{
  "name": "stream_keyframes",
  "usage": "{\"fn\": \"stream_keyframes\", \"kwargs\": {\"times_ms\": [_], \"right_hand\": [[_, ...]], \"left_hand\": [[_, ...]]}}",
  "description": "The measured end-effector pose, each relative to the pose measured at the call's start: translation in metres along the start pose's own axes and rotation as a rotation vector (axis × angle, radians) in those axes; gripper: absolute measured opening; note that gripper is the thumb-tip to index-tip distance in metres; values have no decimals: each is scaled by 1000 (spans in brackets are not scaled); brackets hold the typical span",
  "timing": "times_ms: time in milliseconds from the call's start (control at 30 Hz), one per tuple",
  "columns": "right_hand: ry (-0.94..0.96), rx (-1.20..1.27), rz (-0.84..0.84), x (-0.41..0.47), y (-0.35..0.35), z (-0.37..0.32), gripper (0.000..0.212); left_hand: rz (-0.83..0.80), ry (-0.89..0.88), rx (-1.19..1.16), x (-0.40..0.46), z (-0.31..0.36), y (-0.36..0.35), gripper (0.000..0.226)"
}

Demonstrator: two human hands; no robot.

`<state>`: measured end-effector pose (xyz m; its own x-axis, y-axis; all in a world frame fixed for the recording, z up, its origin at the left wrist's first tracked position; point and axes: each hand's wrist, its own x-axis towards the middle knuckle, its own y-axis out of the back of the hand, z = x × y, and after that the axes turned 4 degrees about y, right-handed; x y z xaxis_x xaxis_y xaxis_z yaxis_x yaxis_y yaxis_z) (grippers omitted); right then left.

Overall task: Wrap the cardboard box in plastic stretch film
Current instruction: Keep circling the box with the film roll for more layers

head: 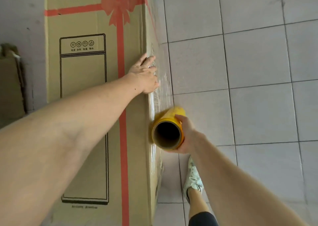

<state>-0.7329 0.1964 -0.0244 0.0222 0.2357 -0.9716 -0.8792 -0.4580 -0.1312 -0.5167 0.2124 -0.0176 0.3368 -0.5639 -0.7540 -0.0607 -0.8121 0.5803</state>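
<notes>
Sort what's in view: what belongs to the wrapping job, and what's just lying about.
Job:
box
film
roll
left hand, pressing the film on the box
right hand, gripping the roll

Lying about:
flattened cardboard by the wall

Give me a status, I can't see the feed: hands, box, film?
Left hand flat, pressing film onto box edge. Right hand grips yellow roll, film stretched to box. Nothing in the way.

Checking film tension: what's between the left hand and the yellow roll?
In the head view, a stretch of clear film runs along the cardboard box edge from the left hand to the roll, gripped by the right hand.
</notes>
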Motion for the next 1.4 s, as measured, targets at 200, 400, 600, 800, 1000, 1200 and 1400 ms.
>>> {"fn": "stream_keyframes", "kwargs": {"times_ms": [200, 400, 600, 800, 1000, 1200, 1400], "right_hand": [[-27, 552, -98, 14, 21, 89, 52], [107, 172, 91, 12, 25, 77, 38], [351, -554, 328, -6, 13, 35, 32], [215, -584, 151, -23, -9, 29, 77], [122, 25, 70, -3, 31, 95, 62], [38, 525, -20, 35, 49, 178, 66], [193, 96, 226, 15, 47, 152, 29]], "left_hand": [[-48, 48, 104, -9, 3, 3, 63], [39, -191, 257, -38, 32, -23, 65], [10, -155, 229, -40, 44, -33, 68], [3, -132, 203, -39, 44, -34, 64], [-11, -150, 200, -35, 44, -33, 61], [-62, -91, 271, -39, 48, -30, 69], [4, -260, 374, -60, 72, -40, 71]]}}
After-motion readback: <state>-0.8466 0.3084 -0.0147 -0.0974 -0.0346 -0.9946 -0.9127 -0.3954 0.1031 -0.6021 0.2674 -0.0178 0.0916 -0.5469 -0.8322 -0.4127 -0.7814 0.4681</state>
